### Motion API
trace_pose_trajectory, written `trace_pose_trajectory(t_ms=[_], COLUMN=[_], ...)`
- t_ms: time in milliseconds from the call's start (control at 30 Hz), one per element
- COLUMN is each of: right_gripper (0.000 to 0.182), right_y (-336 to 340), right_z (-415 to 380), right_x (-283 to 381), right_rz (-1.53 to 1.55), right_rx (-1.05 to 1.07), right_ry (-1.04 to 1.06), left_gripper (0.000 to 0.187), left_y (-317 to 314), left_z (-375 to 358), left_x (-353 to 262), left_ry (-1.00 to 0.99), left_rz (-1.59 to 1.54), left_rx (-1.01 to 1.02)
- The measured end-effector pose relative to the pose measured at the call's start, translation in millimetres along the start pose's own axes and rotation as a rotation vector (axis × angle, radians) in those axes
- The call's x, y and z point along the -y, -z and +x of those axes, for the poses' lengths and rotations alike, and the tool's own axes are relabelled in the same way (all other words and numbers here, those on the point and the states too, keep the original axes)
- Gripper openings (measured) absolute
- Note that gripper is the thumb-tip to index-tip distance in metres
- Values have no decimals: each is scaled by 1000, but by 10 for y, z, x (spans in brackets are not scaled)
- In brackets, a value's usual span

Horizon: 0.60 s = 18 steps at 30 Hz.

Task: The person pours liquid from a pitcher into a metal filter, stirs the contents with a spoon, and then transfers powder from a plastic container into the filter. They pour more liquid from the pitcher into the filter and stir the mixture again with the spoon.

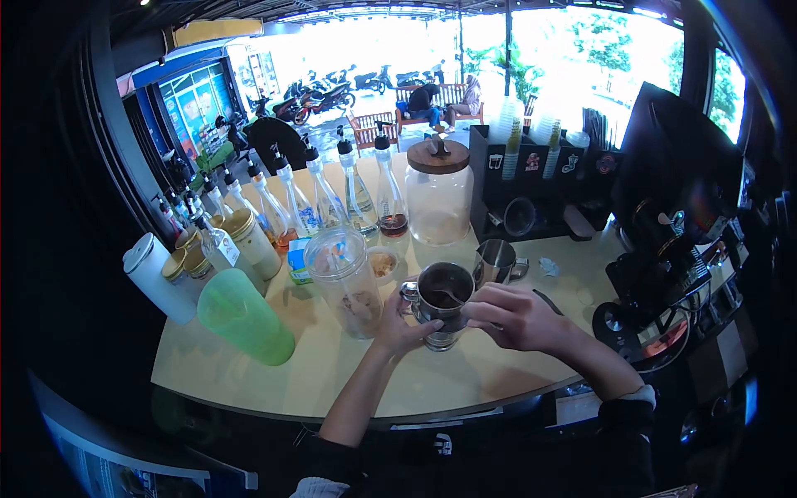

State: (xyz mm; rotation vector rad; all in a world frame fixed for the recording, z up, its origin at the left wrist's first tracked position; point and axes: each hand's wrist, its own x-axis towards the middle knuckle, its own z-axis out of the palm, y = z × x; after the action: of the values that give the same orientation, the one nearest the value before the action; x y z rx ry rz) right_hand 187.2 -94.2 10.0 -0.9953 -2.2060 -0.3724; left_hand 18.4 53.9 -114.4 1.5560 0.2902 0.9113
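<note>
A glass mug [445, 289] of dark liquid stands near the front of the pale counter. My left hand [404, 329] wraps round its left side by the handle, fingers closed on it. Over the mug's right rim, my right hand [516, 317] is pinched on a spoon [449, 295], whose metal part shows inside the liquid. Just behind the mug is an empty-looking glass cup [496, 262] with a handle. To the left, a clear lidded container [344, 284] holds something brownish at its bottom.
A green pitcher [245, 319] stands at the left of the counter [332, 390]. Pump bottles [359, 195] line the back, beside a wooden-lidded jar [438, 199]. A black cup holder [531, 178] and dark machine [664, 241] are at the right. Two people sit outside.
</note>
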Motion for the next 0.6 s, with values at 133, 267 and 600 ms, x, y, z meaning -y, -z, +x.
trace_pose_trajectory(t_ms=[133, 267, 600], right_gripper=[19, 20, 26], right_y=[48, 29, -159], right_z=[-10, -42, -56], right_x=[-22, 64, 234], right_rz=[-47, -2, -202], right_rx=[35, -18, -17], right_ry=[-69, -151, -133], left_gripper=[82, 83, 87], left_y=[67, 99, -226], left_z=[50, 94, 89], left_x=[56, -173, -852], left_ry=[-117, -370, -143], left_rz=[113, 375, 845], left_rx=[14, -25, -57])
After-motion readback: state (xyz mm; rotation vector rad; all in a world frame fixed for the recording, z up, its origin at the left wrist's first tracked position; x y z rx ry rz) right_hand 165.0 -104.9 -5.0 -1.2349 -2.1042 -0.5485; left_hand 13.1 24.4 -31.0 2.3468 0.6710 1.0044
